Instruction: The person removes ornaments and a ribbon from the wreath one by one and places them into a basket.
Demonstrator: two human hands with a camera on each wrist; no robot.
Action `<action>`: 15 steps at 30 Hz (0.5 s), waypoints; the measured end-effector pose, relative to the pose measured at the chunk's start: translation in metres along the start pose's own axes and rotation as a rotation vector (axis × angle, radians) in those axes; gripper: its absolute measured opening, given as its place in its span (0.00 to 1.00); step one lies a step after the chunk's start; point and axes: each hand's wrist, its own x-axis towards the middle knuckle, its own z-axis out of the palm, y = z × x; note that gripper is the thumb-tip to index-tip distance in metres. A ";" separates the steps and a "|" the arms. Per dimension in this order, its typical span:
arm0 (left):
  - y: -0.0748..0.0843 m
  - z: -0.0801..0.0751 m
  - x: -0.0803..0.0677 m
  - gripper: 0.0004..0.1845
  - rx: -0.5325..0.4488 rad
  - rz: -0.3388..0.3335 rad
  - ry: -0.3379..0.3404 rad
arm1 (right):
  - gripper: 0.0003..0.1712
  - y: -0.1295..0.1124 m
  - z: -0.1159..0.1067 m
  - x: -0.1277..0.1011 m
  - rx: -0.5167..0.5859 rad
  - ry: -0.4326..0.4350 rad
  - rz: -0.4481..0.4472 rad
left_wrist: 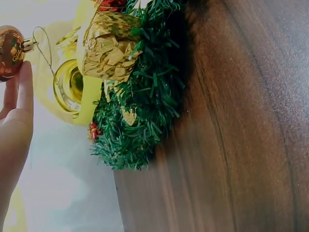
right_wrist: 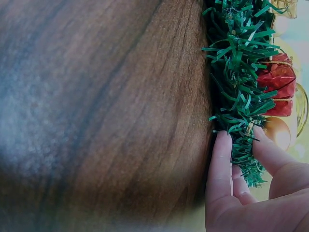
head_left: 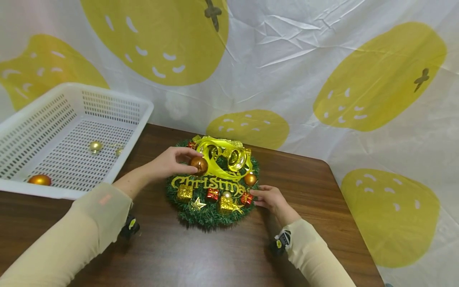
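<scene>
The left grip [head_left: 175, 161] pinches a copper bauble [head_left: 199, 165]; the right grip [head_left: 273, 200] holds the wreath [head_left: 208, 218] by its edge.

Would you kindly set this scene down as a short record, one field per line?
left hand: holds a copper-coloured bauble above the wreath; left hand apart from the basket
right hand: right hand grips the edge of the wreath
wreath decorations: gold lettering, bells, red and gold parcels
basket: white basket holding an orange bauble and a smaller gold bauble, among others
surface: brown wood-grained table
</scene>
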 end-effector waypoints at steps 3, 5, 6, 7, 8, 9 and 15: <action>0.001 -0.002 0.001 0.23 -0.008 0.007 0.006 | 0.38 0.000 0.000 -0.001 0.008 -0.011 -0.009; 0.001 -0.003 0.001 0.23 -0.008 0.010 0.009 | 0.39 0.001 0.000 -0.001 0.013 -0.016 -0.014; 0.002 -0.003 0.001 0.24 -0.005 0.013 0.012 | 0.39 0.001 0.000 -0.001 0.015 -0.020 -0.017; 0.003 -0.004 0.001 0.24 -0.004 0.013 0.016 | 0.39 0.001 0.000 -0.002 0.018 -0.018 -0.017; 0.003 -0.004 0.001 0.24 -0.002 0.014 0.022 | 0.39 0.001 0.000 -0.002 0.020 -0.016 -0.017; 0.004 -0.005 0.002 0.24 -0.002 0.014 0.028 | 0.39 0.001 0.000 -0.002 0.022 -0.014 -0.017; 0.009 -0.011 0.003 0.24 -0.013 0.002 0.064 | 0.38 -0.001 0.000 -0.002 0.021 -0.014 -0.009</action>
